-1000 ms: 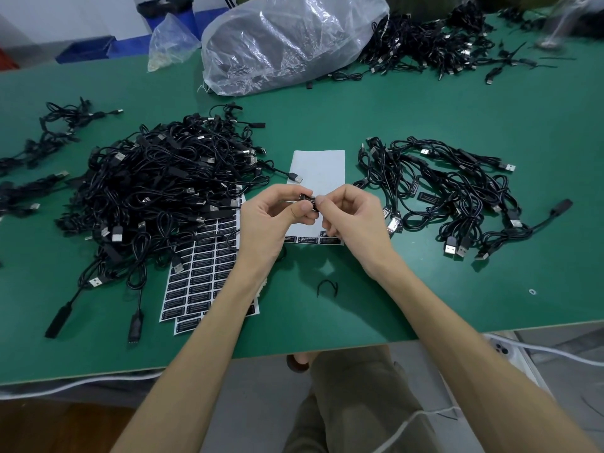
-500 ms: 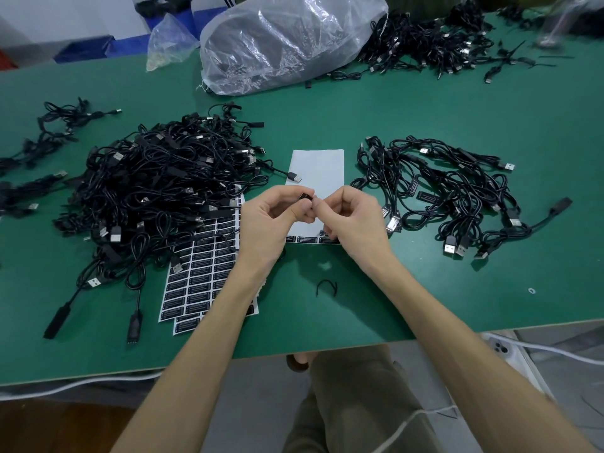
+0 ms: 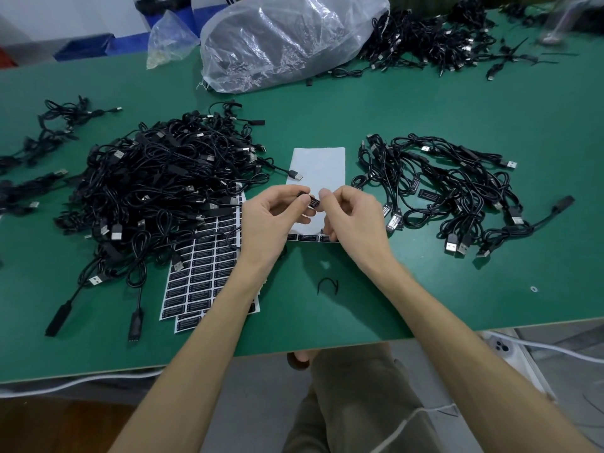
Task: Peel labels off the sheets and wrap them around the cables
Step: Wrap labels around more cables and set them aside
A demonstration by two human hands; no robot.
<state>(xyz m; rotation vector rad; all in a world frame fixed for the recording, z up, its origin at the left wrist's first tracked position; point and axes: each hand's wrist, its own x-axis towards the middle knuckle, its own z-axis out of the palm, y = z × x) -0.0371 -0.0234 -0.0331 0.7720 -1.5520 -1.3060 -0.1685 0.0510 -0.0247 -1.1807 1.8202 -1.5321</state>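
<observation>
Over the nearly bare sheet I see my left hand and right hand, fingers of both clamped on one black label; the cable pile lies left of the sheet.

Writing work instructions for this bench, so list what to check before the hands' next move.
1. The label is pinched between the left hand and the right hand: ok.
2. One lead from the left cable pile held ready for wrapping: cannot tell, none shows in the fingers.
3. The open sheet has labels left along its near edge: ok.
4. The spare label sheets lie at that pile's edge: ok.
5. The right cable pile lies apart from the left one: ok.
</observation>
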